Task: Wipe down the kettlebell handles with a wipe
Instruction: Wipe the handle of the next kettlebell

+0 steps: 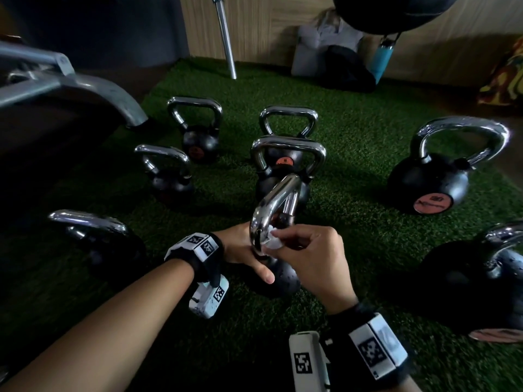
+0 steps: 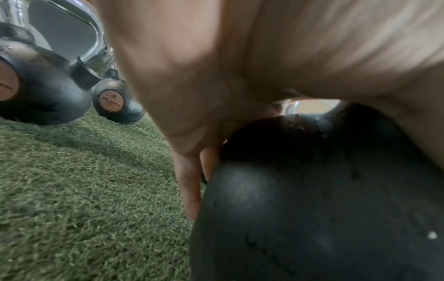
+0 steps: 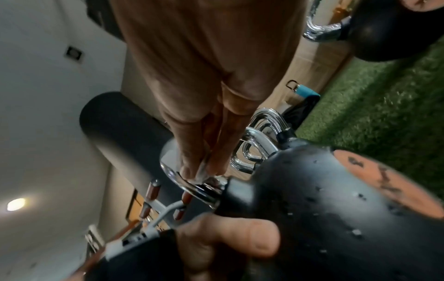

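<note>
1. Here the nearest kettlebell [image 1: 278, 274] stands on the green turf [image 1: 353, 142] in front of the person, its chrome handle [image 1: 273, 206] rising between both hands
2. The right hand [image 1: 312, 257] pinches a crumpled white wipe [image 1: 273, 240] against the lower part of that handle
3. The left hand [image 1: 243, 250] rests against the black ball, fingers straight down its side, thumb on top
4. Other kettlebells [image 1: 433, 176] stand around on the turf

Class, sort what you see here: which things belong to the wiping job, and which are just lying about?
Belongs to the job:
wipe pinched in the right hand
kettlebell steadied by the left hand
other kettlebells

Just lying about:
steel bar
blue bottle
bag
</note>
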Demonstrator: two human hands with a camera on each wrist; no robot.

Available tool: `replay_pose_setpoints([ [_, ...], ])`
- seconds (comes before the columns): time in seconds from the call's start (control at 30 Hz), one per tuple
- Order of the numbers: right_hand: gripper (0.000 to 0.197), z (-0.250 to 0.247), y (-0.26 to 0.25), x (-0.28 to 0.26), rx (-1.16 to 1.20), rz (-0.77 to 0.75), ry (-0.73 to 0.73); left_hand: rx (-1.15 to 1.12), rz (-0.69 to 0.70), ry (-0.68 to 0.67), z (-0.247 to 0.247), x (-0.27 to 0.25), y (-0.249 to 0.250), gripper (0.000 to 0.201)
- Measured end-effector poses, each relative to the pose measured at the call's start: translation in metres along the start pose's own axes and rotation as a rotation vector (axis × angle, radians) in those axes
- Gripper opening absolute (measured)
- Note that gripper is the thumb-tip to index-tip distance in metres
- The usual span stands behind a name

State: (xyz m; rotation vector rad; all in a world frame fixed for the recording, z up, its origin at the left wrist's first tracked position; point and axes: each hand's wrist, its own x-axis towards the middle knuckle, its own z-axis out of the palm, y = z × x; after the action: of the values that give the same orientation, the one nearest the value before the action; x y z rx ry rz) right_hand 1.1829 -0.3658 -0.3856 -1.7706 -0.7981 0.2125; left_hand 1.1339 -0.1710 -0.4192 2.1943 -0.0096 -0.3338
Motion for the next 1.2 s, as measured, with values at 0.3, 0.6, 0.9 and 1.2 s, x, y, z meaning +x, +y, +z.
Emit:
replay_pose_setpoints([
  [0.3, 0.027, -0.019, 0.015, 0.013, -0.060, -0.002, -0.187, -0.042, 0.116, 0.006, 0.006, -0.001, 0.000, 0.100],
  [0.6, 0.013, -0.009, 0.013, 0.021, -0.161, -0.057, -0.617, 0.109, 0.128, 0.135, 0.026, -0.015, -0.024, 0.105],
  [0.9, 0.017, -0.012, 0.016, 0.011, 0.173, 0.039, -0.629, 0.143, 0.079, 0.122, 0.025, -0.014, -0.025, 0.106],
  [1.2, 0.026, -0.002, 0.016, 0.000, 1.113, 0.619, -0.479, 0.071, 0.106, 0.109, 0.028, -0.015, -0.013, 0.115],
])
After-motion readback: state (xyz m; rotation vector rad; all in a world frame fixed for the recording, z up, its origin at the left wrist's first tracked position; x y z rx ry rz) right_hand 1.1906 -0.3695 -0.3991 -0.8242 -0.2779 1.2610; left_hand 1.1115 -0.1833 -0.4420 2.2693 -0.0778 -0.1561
